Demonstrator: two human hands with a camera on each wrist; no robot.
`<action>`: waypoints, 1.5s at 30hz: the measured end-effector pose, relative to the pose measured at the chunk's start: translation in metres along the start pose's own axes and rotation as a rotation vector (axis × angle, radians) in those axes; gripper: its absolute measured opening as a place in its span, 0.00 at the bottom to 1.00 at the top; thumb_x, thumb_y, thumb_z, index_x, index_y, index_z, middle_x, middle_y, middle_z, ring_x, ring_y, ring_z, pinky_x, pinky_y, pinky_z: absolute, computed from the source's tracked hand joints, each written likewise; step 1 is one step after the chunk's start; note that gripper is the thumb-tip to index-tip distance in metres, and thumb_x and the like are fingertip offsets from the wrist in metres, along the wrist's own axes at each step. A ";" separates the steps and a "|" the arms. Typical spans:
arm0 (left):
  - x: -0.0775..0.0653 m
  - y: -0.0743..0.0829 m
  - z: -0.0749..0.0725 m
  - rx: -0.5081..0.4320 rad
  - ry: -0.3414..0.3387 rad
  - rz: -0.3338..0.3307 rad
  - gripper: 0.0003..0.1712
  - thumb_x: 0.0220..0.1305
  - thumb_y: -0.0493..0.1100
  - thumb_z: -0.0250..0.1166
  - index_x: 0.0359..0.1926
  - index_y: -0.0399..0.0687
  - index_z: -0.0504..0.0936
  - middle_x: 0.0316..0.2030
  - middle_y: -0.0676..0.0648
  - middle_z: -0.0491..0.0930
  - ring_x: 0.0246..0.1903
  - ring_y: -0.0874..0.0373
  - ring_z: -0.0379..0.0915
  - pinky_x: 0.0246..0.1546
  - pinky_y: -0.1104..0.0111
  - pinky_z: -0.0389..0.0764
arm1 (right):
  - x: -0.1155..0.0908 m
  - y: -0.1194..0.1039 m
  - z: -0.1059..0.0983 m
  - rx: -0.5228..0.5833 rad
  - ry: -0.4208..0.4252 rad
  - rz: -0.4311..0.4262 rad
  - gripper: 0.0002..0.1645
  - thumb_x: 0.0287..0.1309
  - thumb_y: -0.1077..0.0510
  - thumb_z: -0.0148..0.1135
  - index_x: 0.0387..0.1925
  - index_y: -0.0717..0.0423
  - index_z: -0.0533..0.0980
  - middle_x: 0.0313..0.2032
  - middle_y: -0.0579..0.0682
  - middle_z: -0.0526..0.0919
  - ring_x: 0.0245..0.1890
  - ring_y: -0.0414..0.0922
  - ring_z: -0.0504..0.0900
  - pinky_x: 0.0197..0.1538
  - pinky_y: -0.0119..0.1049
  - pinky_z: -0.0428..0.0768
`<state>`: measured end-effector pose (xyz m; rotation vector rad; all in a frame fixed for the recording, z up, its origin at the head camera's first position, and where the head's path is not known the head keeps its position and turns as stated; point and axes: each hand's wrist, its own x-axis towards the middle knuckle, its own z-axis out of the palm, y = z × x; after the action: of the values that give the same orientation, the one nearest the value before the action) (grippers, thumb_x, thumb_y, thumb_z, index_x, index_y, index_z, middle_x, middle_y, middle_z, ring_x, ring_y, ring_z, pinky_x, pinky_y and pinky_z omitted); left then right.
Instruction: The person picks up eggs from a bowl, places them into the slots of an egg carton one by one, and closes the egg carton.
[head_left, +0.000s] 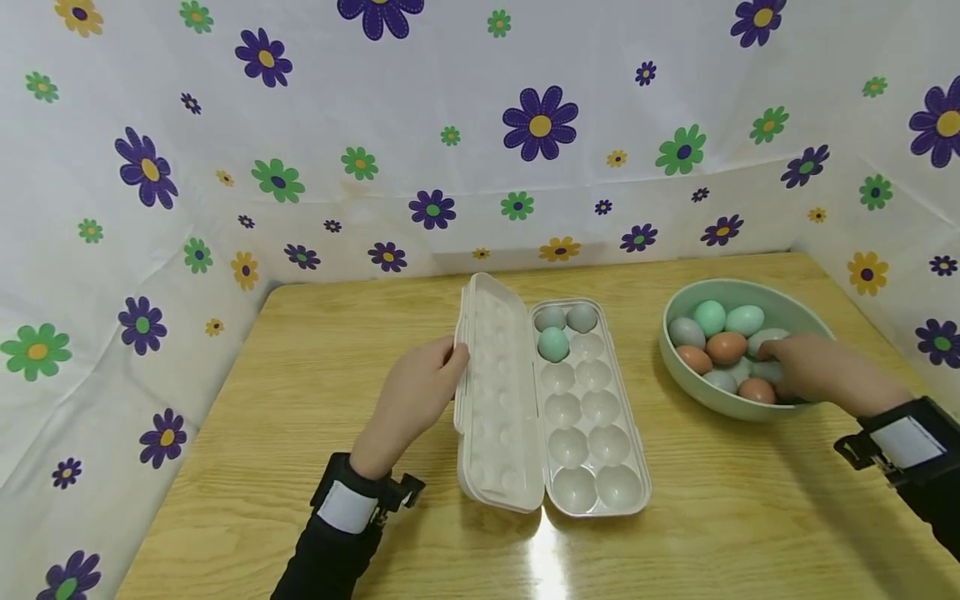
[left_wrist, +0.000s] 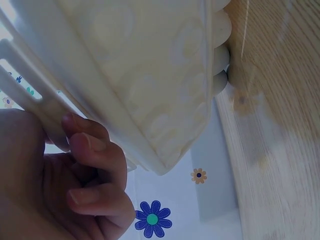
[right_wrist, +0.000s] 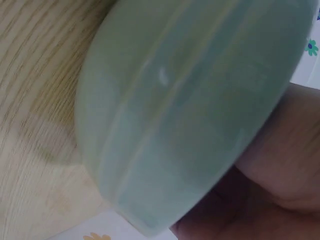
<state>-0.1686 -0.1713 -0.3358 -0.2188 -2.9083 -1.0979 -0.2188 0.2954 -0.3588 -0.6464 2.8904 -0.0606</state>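
Note:
An egg carton [head_left: 592,392] of off-white plastic lies with its lid [head_left: 498,400] raised on the left. Two grey eggs [head_left: 582,317] fill its back row, and a mint green egg [head_left: 554,344] sits in the left cup of the second row. My left hand [head_left: 416,387] grips the lid's outer edge between thumb and curled fingers [left_wrist: 102,200]. On the right, a pale green bowl [right_wrist: 165,115] holds several brown, grey and mint eggs. My right hand [head_left: 821,371] reaches inside, its fingers touching a grey egg [head_left: 767,372]; the bowl and hand hide the fingertips.
The wooden table [head_left: 315,375] extends left of the carton and in front of it. A flower-printed cloth [head_left: 480,125] hangs along the back and both sides. The bowl's near wall [head_left: 720,402] stands between the carton and my right wrist.

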 end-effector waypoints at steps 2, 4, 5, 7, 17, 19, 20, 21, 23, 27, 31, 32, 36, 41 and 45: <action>0.000 0.001 0.000 0.005 0.001 0.002 0.21 0.69 0.56 0.39 0.26 0.54 0.72 0.15 0.50 0.68 0.14 0.55 0.63 0.14 0.65 0.61 | -0.001 0.001 0.001 -0.003 0.010 0.007 0.22 0.39 0.60 0.68 0.39 0.65 0.74 0.31 0.58 0.79 0.33 0.54 0.76 0.38 0.52 0.75; 0.000 0.001 0.000 0.009 0.000 0.001 0.22 0.69 0.56 0.39 0.26 0.54 0.72 0.15 0.50 0.68 0.14 0.55 0.63 0.14 0.65 0.61 | -0.001 0.000 0.000 0.019 0.027 0.026 0.23 0.36 0.61 0.70 0.38 0.65 0.73 0.30 0.56 0.78 0.30 0.52 0.75 0.36 0.50 0.74; 0.000 0.001 0.000 0.012 -0.001 0.002 0.22 0.69 0.56 0.39 0.26 0.54 0.72 0.15 0.50 0.68 0.14 0.55 0.63 0.14 0.65 0.61 | -0.002 0.000 -0.001 0.030 0.035 0.037 0.23 0.35 0.61 0.70 0.37 0.64 0.72 0.29 0.54 0.77 0.29 0.50 0.73 0.34 0.48 0.73; -0.001 0.002 0.000 0.020 -0.001 -0.001 0.22 0.69 0.56 0.39 0.26 0.54 0.72 0.15 0.50 0.68 0.14 0.55 0.62 0.14 0.65 0.61 | -0.002 -0.002 -0.003 0.053 0.046 0.057 0.23 0.34 0.61 0.70 0.35 0.63 0.70 0.26 0.52 0.74 0.26 0.48 0.70 0.31 0.45 0.71; 0.000 0.001 0.000 0.044 -0.002 -0.013 0.22 0.69 0.56 0.38 0.25 0.54 0.72 0.14 0.50 0.66 0.13 0.55 0.61 0.14 0.65 0.60 | -0.004 -0.003 -0.009 0.099 0.045 0.108 0.20 0.38 0.61 0.67 0.34 0.64 0.69 0.25 0.50 0.72 0.25 0.47 0.68 0.29 0.43 0.69; 0.000 0.001 0.000 0.046 -0.004 -0.016 0.22 0.69 0.56 0.38 0.25 0.54 0.71 0.14 0.50 0.66 0.13 0.55 0.61 0.14 0.65 0.60 | -0.002 -0.004 -0.012 0.095 0.059 0.107 0.21 0.37 0.60 0.67 0.35 0.65 0.70 0.26 0.52 0.74 0.25 0.48 0.69 0.29 0.44 0.71; 0.000 0.001 0.000 0.047 -0.005 -0.016 0.22 0.69 0.56 0.38 0.25 0.54 0.71 0.14 0.50 0.67 0.13 0.55 0.62 0.14 0.65 0.60 | -0.001 -0.005 -0.015 0.095 0.066 0.108 0.21 0.37 0.60 0.67 0.35 0.65 0.71 0.27 0.52 0.75 0.26 0.48 0.69 0.29 0.45 0.72; 0.000 0.001 0.000 0.048 -0.005 -0.016 0.22 0.69 0.56 0.38 0.25 0.54 0.71 0.15 0.50 0.67 0.14 0.54 0.62 0.14 0.65 0.61 | 0.001 -0.008 -0.019 0.102 0.073 0.107 0.21 0.38 0.61 0.66 0.36 0.66 0.71 0.28 0.53 0.75 0.26 0.48 0.70 0.29 0.45 0.72; 0.000 0.001 0.000 0.049 -0.006 -0.017 0.23 0.69 0.56 0.38 0.25 0.54 0.71 0.15 0.50 0.68 0.14 0.54 0.62 0.14 0.65 0.61 | 0.005 -0.015 -0.028 0.101 0.088 0.097 0.21 0.39 0.59 0.65 0.37 0.64 0.71 0.29 0.53 0.76 0.27 0.48 0.70 0.30 0.46 0.72; 0.001 0.001 0.000 0.058 -0.013 -0.022 0.23 0.69 0.57 0.37 0.26 0.54 0.71 0.16 0.50 0.70 0.15 0.54 0.64 0.15 0.63 0.63 | 0.015 -0.040 -0.049 0.125 0.094 0.091 0.21 0.43 0.57 0.65 0.41 0.60 0.72 0.32 0.53 0.74 0.30 0.49 0.70 0.32 0.44 0.70; 0.001 0.002 -0.001 0.060 -0.021 -0.025 0.23 0.69 0.57 0.37 0.26 0.55 0.72 0.17 0.51 0.72 0.16 0.54 0.66 0.16 0.62 0.66 | 0.028 -0.071 -0.067 0.153 0.108 0.080 0.22 0.44 0.56 0.63 0.44 0.57 0.71 0.34 0.53 0.72 0.31 0.49 0.68 0.31 0.43 0.69; 0.001 0.001 -0.001 0.057 -0.020 -0.023 0.23 0.69 0.57 0.37 0.26 0.55 0.72 0.17 0.51 0.72 0.16 0.54 0.66 0.16 0.62 0.66 | 0.032 -0.078 -0.069 0.162 0.117 0.069 0.22 0.45 0.56 0.62 0.45 0.57 0.71 0.35 0.53 0.72 0.32 0.49 0.68 0.31 0.43 0.69; 0.001 0.000 -0.001 0.046 -0.014 -0.009 0.22 0.69 0.57 0.37 0.27 0.55 0.73 0.17 0.51 0.72 0.16 0.55 0.67 0.16 0.62 0.66 | 0.052 -0.105 -0.071 0.204 0.157 0.006 0.20 0.47 0.57 0.62 0.44 0.56 0.71 0.37 0.53 0.74 0.33 0.49 0.69 0.33 0.43 0.72; 0.001 -0.001 0.000 0.038 -0.007 0.005 0.22 0.69 0.57 0.38 0.28 0.56 0.73 0.16 0.52 0.72 0.16 0.55 0.67 0.15 0.63 0.66 | 0.082 -0.128 -0.058 0.231 0.155 -0.043 0.20 0.47 0.56 0.64 0.43 0.56 0.72 0.38 0.53 0.74 0.35 0.49 0.71 0.37 0.44 0.75; 0.000 -0.002 0.000 0.034 -0.004 0.007 0.22 0.69 0.57 0.38 0.28 0.56 0.73 0.16 0.52 0.72 0.16 0.55 0.67 0.15 0.63 0.66 | 0.103 -0.142 -0.042 0.219 0.151 -0.113 0.20 0.44 0.57 0.64 0.42 0.56 0.72 0.37 0.53 0.75 0.33 0.49 0.72 0.36 0.43 0.74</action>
<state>-0.1692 -0.1728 -0.3365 -0.2305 -2.9249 -1.0479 -0.2588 0.1232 -0.3232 -0.7928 2.9270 -0.4528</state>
